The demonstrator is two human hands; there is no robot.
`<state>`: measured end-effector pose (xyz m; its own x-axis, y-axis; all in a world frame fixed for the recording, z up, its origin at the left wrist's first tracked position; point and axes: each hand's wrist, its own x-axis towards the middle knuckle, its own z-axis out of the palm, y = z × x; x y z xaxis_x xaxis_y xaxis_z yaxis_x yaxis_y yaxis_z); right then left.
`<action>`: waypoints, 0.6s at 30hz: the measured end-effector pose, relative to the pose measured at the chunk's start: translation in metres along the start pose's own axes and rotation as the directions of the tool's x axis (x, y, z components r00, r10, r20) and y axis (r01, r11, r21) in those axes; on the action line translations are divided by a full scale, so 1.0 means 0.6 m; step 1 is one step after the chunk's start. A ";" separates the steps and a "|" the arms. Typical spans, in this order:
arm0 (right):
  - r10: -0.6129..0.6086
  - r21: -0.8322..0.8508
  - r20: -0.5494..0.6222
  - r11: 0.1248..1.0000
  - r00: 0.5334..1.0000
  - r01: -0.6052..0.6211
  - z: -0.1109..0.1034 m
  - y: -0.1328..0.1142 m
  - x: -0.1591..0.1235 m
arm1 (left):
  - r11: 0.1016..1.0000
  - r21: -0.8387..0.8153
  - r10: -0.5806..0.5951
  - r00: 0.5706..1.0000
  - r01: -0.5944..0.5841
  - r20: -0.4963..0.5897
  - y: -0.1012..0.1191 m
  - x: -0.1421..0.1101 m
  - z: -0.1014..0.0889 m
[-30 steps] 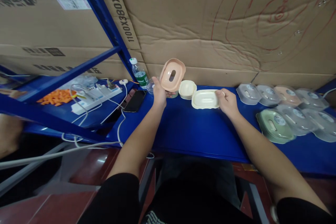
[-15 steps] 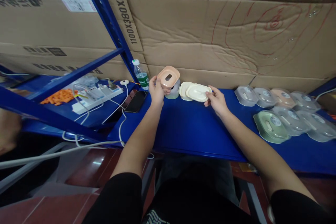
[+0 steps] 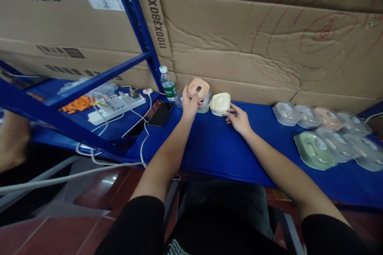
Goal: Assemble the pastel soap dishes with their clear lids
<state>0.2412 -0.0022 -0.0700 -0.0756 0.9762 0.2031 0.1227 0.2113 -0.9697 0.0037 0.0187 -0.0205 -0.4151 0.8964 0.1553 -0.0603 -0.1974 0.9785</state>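
Observation:
My left hand (image 3: 189,104) grips a peach plastic lid (image 3: 198,87) with a slot in it, held flat over a pale container (image 3: 205,104) at the back of the blue shelf (image 3: 215,143). Just to the right stands a stack of cream lids (image 3: 220,103). My right hand (image 3: 238,118) rests on the shelf next to that stack, fingertips touching its edge, fingers loosely spread and holding nothing.
A water bottle (image 3: 168,85), a black phone (image 3: 162,113), a white power strip (image 3: 116,107) with cables and orange bits (image 3: 77,103) lie to the left. Several clear, green and peach lidded boxes (image 3: 326,135) sit at the right. Cardboard boxes (image 3: 245,40) back the shelf.
My left hand lowered the peach lid from tilted to flat over the pale container. My right hand carried the cream lid left, set it on the stack and let go.

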 end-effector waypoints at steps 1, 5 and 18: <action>-0.017 -0.043 -0.003 0.999 1.000 0.016 0.000 0.006 0.003 | 1.000 0.011 0.007 1.000 -0.007 0.010 -0.005 0.003 0.000; -0.130 -0.225 0.013 0.966 0.991 0.130 -0.001 0.016 0.009 | 0.997 0.064 0.052 0.999 -0.053 0.017 -0.027 0.015 -0.005; -0.300 -0.316 0.107 0.894 0.948 0.318 0.001 -0.002 -0.021 | 0.907 0.374 0.234 0.971 -0.195 -0.059 -0.040 0.019 -0.023</action>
<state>0.2417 -0.0147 -0.0714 -0.2142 0.8569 0.4689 0.3982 0.5150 -0.7591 -0.0123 0.0280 -0.0440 -0.4707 0.8004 0.3712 0.3660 -0.2056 0.9076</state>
